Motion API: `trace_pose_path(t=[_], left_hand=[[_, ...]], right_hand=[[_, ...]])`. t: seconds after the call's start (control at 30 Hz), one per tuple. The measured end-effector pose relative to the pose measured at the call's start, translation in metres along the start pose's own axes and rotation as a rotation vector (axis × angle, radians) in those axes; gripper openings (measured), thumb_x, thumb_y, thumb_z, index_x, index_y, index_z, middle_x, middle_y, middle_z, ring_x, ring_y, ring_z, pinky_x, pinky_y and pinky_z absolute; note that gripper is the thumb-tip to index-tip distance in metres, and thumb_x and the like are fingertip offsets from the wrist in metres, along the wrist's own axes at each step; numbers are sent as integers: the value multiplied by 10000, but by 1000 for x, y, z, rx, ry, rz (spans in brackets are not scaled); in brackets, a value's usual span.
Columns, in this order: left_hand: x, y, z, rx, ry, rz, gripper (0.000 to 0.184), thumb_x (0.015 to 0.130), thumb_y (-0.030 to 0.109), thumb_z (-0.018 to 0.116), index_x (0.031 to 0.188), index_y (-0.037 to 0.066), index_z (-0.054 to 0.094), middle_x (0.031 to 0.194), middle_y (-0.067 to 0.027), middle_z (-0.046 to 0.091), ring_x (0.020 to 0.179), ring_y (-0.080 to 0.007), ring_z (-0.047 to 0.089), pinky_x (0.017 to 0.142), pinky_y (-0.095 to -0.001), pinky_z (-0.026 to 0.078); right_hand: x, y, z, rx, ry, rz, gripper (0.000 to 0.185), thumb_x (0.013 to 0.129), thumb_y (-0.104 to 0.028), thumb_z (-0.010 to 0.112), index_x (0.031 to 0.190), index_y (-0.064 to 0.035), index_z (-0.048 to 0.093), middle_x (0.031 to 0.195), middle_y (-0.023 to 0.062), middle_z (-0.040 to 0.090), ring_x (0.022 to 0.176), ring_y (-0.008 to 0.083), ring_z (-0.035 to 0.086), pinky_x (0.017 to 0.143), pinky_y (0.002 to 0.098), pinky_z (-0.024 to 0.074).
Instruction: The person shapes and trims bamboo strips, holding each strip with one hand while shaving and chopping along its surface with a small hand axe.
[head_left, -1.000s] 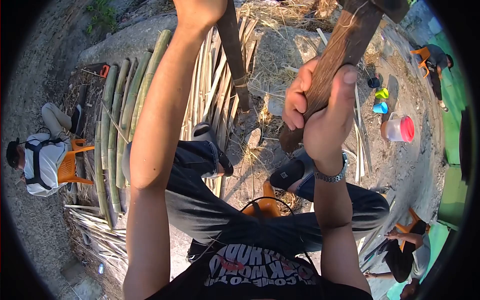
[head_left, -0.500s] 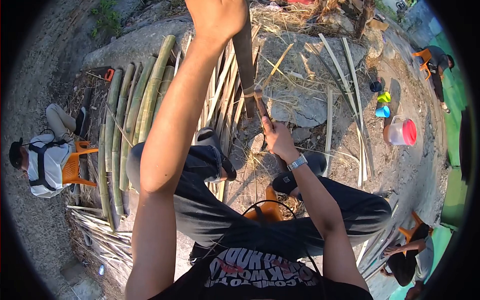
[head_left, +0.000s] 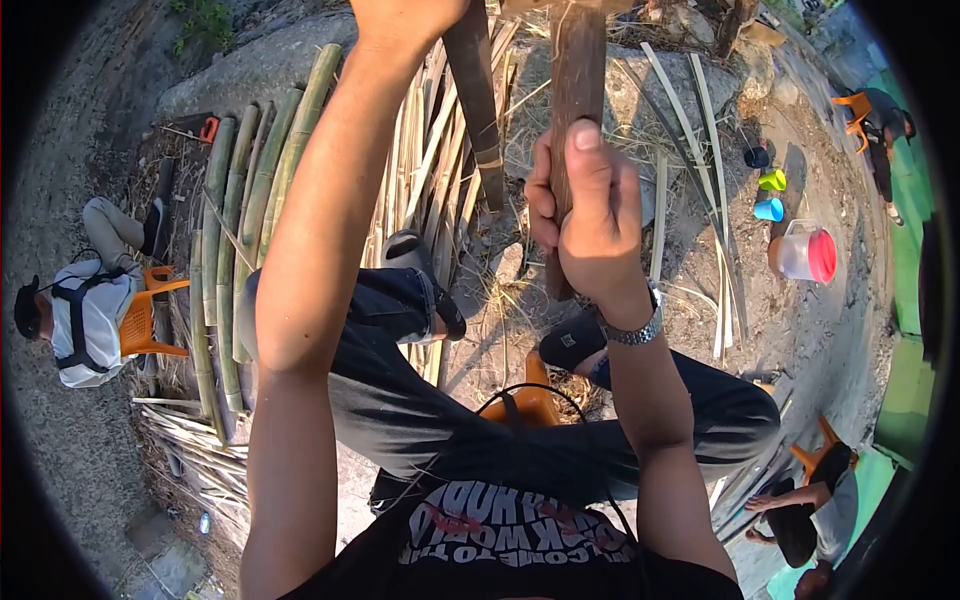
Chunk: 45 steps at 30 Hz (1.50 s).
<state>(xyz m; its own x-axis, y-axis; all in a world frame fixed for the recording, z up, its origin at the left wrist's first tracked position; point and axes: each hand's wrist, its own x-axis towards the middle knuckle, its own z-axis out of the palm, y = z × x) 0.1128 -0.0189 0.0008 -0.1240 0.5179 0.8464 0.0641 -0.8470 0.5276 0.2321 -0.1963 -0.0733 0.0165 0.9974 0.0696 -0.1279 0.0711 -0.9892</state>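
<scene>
My left hand (head_left: 410, 18) is at the top edge, its fingers mostly cut off by the frame. A long, dark, flat blade-like strip (head_left: 470, 80) runs down from beside it, with a pale band near its lower end; the hand appears to grip its upper part. My right hand (head_left: 595, 220) is wrapped round the dark wooden handle (head_left: 578, 70) of a hammer-like tool, thumb lying along it. The tool stands nearly upright in view, and its light brown head (head_left: 600, 5) is partly cut off. Tool and dark strip are apart.
Split bamboo strips (head_left: 415, 150) lie beyond my knees, with whole bamboo poles (head_left: 265, 180) to the left. Right stand a red-lidded jug (head_left: 800, 252) and cups (head_left: 770, 209). A person (head_left: 95, 310) sits at left; others (head_left: 830, 500) sit at right. Stones are ahead.
My right hand has lifted the tool up and toward the camera, away from the dark strip it overlapped. My left hand and the strip have shifted slightly up and left.
</scene>
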Motion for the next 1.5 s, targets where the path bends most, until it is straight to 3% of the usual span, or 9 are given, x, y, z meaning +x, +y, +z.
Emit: trace_pose_path(t=[0.17,0.33,0.5,0.87,1.0,1.07,1.13,1.3,1.5], left_hand=[[1,-6,-2,19,12,59,439,1115,408,409,849,90,553,702,52,479,627,-50,405,562,-254,323],[-1,5,-13,-15,-35,-2,421,1117,399,400,848,99,524,718,74,406,650,-50,333,576,-257,269],[-5,5,-3,46,-1,12,378,1114,362,424,882,88,542,735,71,414,669,-49,340,586,-252,279],[15,-20,-1,143,53,42,468,1106,397,437,835,40,572,683,32,460,659,-93,414,595,-299,359],[14,-25,-5,143,31,45,472,1108,409,428,814,63,556,683,50,442,652,-83,396,581,-289,334],[13,-24,-7,82,-3,20,473,1109,413,425,809,70,550,684,54,438,652,-79,388,577,-288,325],[12,-22,-8,78,8,-11,487,1106,427,428,785,77,535,679,56,432,650,-78,374,573,-292,313],[10,-35,-15,226,89,13,503,1097,451,435,792,66,544,675,29,438,656,-95,403,588,-307,329],[25,-46,-14,298,126,-16,517,1087,473,451,807,51,553,664,25,440,633,-103,413,579,-319,333]], right_hand=[[-11,30,1,-53,32,-85,588,1058,-586,412,860,-42,518,618,9,480,459,67,451,410,240,347],[-28,309,-74,-455,-75,609,795,1016,-675,402,645,-4,614,562,153,581,546,302,599,577,449,453],[-5,248,-57,-356,5,786,662,1015,-620,499,679,-50,519,524,51,484,386,174,467,396,350,385],[-7,36,-11,195,101,-85,545,1034,-563,511,874,-45,562,616,-23,488,501,39,445,457,207,327],[-2,178,-19,-50,30,148,587,1051,-543,480,874,4,598,606,36,520,517,124,492,499,304,389],[0,299,-50,-565,-7,671,823,1014,-674,393,865,82,682,685,246,644,655,394,646,643,484,491],[-21,415,-85,-767,8,400,763,1014,-657,426,638,-6,558,517,105,550,419,251,572,447,397,462],[6,321,-67,-355,-37,862,699,1021,-616,466,627,-40,502,518,84,507,417,223,527,453,393,464],[5,196,-41,18,94,835,621,1006,-605,535,704,-65,497,543,13,436,455,133,482,433,303,390]])
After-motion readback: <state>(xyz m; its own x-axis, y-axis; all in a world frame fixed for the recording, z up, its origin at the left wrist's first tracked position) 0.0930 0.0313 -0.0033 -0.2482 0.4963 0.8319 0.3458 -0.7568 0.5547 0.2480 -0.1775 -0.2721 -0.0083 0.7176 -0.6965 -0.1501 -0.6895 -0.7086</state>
